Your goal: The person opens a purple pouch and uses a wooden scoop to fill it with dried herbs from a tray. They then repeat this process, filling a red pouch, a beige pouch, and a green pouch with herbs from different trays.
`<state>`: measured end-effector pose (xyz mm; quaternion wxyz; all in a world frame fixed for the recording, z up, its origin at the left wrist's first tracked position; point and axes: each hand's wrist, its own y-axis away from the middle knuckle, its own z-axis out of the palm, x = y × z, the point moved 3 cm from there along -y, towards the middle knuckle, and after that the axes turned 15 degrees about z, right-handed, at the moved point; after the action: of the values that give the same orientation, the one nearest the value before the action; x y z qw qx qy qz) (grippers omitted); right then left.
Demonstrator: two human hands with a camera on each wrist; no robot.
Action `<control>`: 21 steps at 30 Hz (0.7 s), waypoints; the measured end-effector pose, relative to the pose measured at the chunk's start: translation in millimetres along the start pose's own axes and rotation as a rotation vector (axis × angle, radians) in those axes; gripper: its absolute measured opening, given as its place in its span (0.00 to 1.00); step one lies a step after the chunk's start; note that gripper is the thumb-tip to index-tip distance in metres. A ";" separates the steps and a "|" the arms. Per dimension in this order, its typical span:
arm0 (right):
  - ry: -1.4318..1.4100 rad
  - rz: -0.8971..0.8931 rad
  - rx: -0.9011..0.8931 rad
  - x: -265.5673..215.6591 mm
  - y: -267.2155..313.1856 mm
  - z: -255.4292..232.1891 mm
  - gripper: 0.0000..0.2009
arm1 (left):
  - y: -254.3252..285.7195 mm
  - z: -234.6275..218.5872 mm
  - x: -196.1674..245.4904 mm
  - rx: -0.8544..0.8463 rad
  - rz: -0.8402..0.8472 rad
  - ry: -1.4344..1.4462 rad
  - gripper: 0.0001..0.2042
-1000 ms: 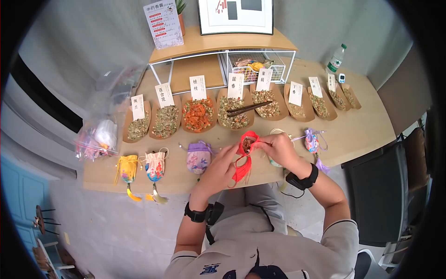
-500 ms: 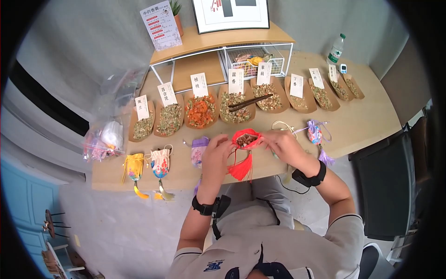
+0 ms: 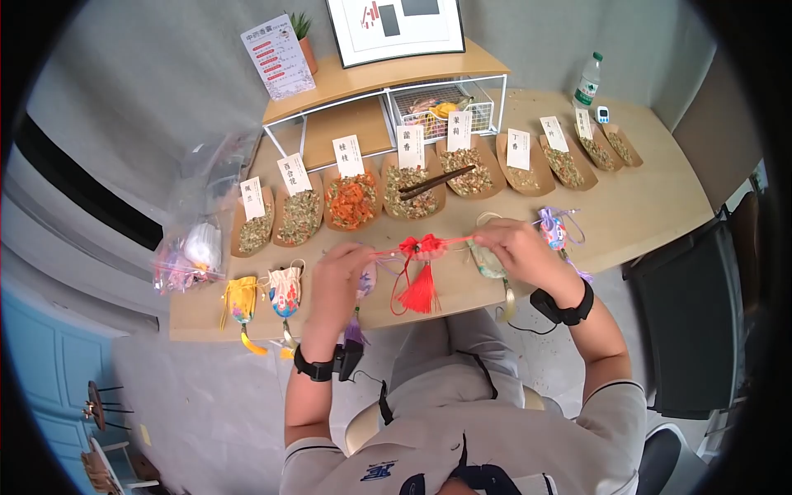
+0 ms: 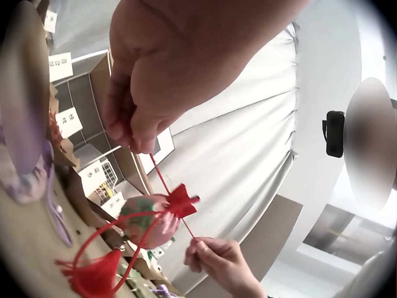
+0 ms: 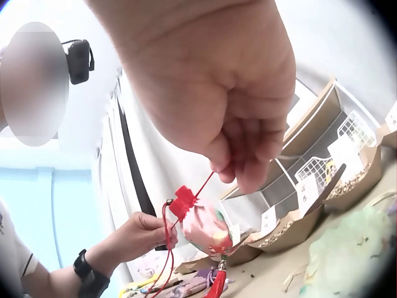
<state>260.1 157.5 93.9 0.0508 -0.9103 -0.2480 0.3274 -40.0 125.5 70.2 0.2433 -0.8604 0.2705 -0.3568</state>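
A small red-and-pink drawstring pouch (image 5: 206,225) hangs between the two hands, its gathered red neck (image 4: 181,201) drawn closed. My left hand (image 3: 337,280) pinches one end of the red drawstring (image 3: 459,240), and my right hand (image 3: 521,247) pinches the other end, so the cord runs taut to both sides. A red tassel (image 3: 418,290) dangles below the pouch, beside a loose loop of red cord (image 4: 87,242). Behind the left hand lies a purple pouch (image 3: 365,282), partly hidden. Close by the right hand is a pale green pouch (image 3: 488,261).
Paper trays of dried herbs with name cards, such as the orange-filled tray (image 3: 351,202), line the table behind. Dark chopsticks (image 3: 436,183) lie across two of them. Yellow (image 3: 242,300) and white (image 3: 285,290) pouches sit left, a lilac pouch (image 3: 551,231) right.
The pouch's mouth, open earlier with brown filling showing, has been pulled closed. Both hands have moved apart, from the fabric rim to the cord ends.
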 end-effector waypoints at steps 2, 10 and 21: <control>0.051 0.035 -0.007 5.0 9.3 -2.7 0.08 | 9.7 -7.2 -7.9 -0.051 0.016 -0.085 0.06; -0.256 0.165 -0.243 -18.3 68.4 -20.3 0.06 | 52.0 -46.5 51.9 -0.180 -0.232 0.280 0.04; -0.137 0.322 -0.094 44.7 10.2 19.3 0.10 | 22.5 30.9 -20.6 -0.109 -0.109 0.030 0.06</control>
<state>282.0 168.8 50.8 -0.0619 -0.9152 -0.1167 0.3808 -35.9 129.1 27.2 0.1723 -0.8804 0.2457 -0.3671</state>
